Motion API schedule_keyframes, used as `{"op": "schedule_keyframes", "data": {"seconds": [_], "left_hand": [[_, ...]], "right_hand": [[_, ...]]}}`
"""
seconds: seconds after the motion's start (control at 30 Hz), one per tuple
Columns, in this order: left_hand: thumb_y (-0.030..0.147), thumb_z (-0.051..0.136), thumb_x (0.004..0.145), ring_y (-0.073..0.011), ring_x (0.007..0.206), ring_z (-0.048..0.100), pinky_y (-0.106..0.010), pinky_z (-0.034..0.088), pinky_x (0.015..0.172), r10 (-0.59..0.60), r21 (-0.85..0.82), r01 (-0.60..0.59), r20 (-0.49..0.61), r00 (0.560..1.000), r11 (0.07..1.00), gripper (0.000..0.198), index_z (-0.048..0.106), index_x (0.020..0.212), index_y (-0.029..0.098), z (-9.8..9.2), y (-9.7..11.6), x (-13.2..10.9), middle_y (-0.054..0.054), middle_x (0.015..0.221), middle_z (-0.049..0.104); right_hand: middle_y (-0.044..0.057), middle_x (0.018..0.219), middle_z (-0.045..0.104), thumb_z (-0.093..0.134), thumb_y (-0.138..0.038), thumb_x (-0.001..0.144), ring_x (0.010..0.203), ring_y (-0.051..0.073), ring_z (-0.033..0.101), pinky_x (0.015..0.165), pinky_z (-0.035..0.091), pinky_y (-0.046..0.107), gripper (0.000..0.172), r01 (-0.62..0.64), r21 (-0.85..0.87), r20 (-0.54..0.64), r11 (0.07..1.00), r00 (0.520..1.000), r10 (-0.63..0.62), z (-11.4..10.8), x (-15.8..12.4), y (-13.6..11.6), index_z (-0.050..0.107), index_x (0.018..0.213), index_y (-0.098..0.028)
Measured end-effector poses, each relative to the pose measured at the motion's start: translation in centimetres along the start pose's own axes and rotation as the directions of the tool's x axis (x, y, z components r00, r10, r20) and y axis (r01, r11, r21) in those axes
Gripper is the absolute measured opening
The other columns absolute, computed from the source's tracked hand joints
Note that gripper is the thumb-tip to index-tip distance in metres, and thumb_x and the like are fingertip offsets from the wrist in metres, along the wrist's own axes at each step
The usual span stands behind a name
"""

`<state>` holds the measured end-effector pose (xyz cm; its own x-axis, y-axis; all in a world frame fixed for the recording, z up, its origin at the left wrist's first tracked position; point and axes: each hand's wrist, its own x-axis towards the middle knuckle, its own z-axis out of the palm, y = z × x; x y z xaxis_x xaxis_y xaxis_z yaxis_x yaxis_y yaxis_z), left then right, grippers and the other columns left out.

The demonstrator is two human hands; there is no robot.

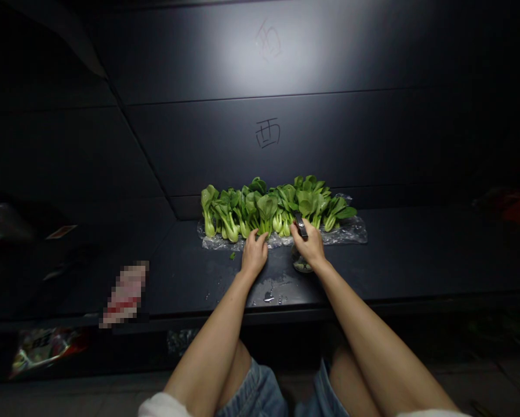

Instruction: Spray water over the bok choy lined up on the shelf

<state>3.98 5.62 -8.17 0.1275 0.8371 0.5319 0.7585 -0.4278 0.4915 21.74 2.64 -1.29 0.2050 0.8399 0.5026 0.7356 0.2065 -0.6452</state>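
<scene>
Several heads of bok choy (267, 209) stand close together in a row, leaves up and pale stems down, on a crumpled sheet of clear plastic (349, 233). My left hand (255, 253) is at the front of the row, fingers apart, with its fingertips at the base of a middle head. Whether they press on the stems I cannot tell. In my right hand (311, 243) is a spray bottle (301, 225), gripped round its dark trigger head. Its clear lower part shows beneath the hand, just in front of the vegetables.
Water drops and a wet patch (269, 296) lie on the dark shelf (185, 284) near its front edge. A small leaf scrap (232, 255) rests left of my left hand. Dark panels (216, 145) with handwritten marks rise behind. A colourful bag (42, 347) lies lower left.
</scene>
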Motion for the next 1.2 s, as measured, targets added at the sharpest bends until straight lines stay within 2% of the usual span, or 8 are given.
{"op": "schedule_keyframes", "data": {"seconds": [0.23, 0.43, 0.7, 0.9, 1.2], "left_hand": [[0.012, 0.051, 0.088, -0.0301, 0.128, 0.051, -0.047, 0.044, 0.108, 0.014, 0.003, -0.014, -0.004, 1.0, 1.0, 0.038, 0.065, 0.123, 0.014, 0.1, -0.2, 0.0, -0.019, 0.134, 0.052], [0.013, 0.051, 0.088, -0.0303, 0.128, 0.051, -0.048, 0.044, 0.107, 0.014, -0.01, -0.014, -0.009, 1.0, 1.0, 0.038, 0.065, 0.123, 0.015, 0.2, -0.3, 0.0, -0.019, 0.135, 0.052], [0.013, 0.051, 0.088, -0.0308, 0.127, 0.053, -0.048, 0.045, 0.107, 0.017, 0.001, -0.017, -0.006, 1.0, 1.0, 0.038, 0.065, 0.123, 0.014, 0.4, -0.4, 0.1, -0.02, 0.134, 0.052], [0.014, 0.05, 0.088, -0.0292, 0.126, 0.053, -0.047, 0.045, 0.107, 0.03, 0.006, -0.03, -0.023, 0.999, 1.0, 0.038, 0.064, 0.123, 0.015, 0.5, -0.6, 0.1, -0.017, 0.133, 0.052], [0.016, 0.05, 0.087, -0.0287, 0.127, 0.052, -0.048, 0.045, 0.107, 0.027, -0.007, -0.028, -0.036, 0.999, 1.0, 0.038, 0.063, 0.123, 0.015, 0.7, -1.3, 0.3, -0.017, 0.133, 0.052]], "right_hand": [[0.008, 0.073, 0.068, 0.044, -0.04, 0.089, 0.071, 0.022, 0.063, 0.063, 0.039, 0.027, 0.031, -0.03, -0.062, -0.022, 0.998, 0.999, 0.029, -0.2, 0.0, 0.3, 0.066, 0.087, -0.018], [0.01, 0.079, 0.071, 0.046, -0.04, 0.088, 0.075, 0.024, 0.065, 0.067, 0.042, 0.029, 0.031, -0.078, -0.036, -0.04, 0.996, 0.996, 0.077, -0.8, 0.0, 0.5, 0.067, 0.095, -0.018], [0.01, 0.079, 0.072, 0.046, -0.038, 0.087, 0.073, 0.023, 0.065, 0.065, 0.041, 0.028, 0.03, -0.098, -0.044, -0.059, 0.994, 0.994, 0.096, -1.8, 0.1, 1.5, 0.068, 0.088, -0.018], [0.009, 0.081, 0.072, 0.047, -0.038, 0.086, 0.076, 0.023, 0.066, 0.068, 0.043, 0.028, 0.03, -0.098, -0.013, -0.058, 0.995, 0.994, 0.097, -2.0, 0.2, 1.7, 0.068, 0.094, -0.019], [0.01, 0.078, 0.07, 0.045, -0.036, 0.088, 0.073, 0.023, 0.063, 0.066, 0.04, 0.029, 0.03, -0.224, -0.126, -0.123, 0.966, 0.97, 0.209, -3.3, 0.3, 1.9, 0.068, 0.089, -0.018]]}}
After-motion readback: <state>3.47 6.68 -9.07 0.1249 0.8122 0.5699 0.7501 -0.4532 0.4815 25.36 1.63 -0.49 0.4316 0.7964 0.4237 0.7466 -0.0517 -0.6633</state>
